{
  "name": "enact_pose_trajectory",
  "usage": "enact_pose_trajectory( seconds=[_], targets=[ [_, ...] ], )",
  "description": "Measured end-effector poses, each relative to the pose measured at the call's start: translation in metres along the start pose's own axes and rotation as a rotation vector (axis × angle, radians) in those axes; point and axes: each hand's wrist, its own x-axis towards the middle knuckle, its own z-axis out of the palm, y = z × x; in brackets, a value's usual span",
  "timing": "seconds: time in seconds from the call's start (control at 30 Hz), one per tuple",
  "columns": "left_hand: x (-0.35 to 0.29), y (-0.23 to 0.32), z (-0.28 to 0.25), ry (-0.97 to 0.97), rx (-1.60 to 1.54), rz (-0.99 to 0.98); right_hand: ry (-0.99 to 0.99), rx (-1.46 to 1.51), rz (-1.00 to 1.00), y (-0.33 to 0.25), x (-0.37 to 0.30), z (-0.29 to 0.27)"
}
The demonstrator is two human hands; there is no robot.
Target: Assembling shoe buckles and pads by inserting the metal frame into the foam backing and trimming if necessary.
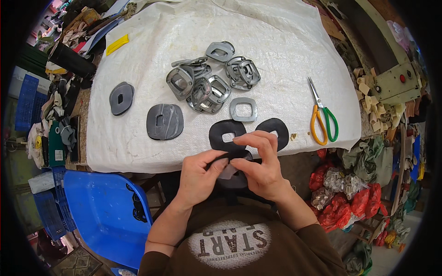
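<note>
At the table's near edge my left hand [199, 177] pinches a dark, flexible pad [234, 181] between thumb and fingers. My right hand [266, 169] has its thumb on the same pad, with the forefinger arched above it. A pale greyish patch shows on the pad between the thumbs; much of the rest is hidden by my fingers. Just beyond my hands lie a black pad with a square hole [217, 130] and another black pad [282, 132], partly covered by my right fingers. A flat silver metal frame [235, 110] rests behind them.
Metal frames [209, 92] are heaped mid-table. Grey pads lie in a large stack [173, 130] and a smaller stack [126, 102] at left. Scissors [317, 102] with orange and green handles lie right. A blue tub [87, 198] stands lower left; red plastic bags [338, 209] sit lower right.
</note>
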Motion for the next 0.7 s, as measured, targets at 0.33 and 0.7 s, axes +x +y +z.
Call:
enact_pose_trajectory(
  seconds=[0.33,0.7],
  targets=[
    [0.019,-0.031,-0.043,0.198,0.122,0.115,-0.291,0.097,0.404,0.027,-0.063,-0.075],
    [0.02,-0.028,-0.083,0.639,0.195,0.158,-0.632,-0.404,0.639,0.035,-0.103,-0.091]
  ],
)
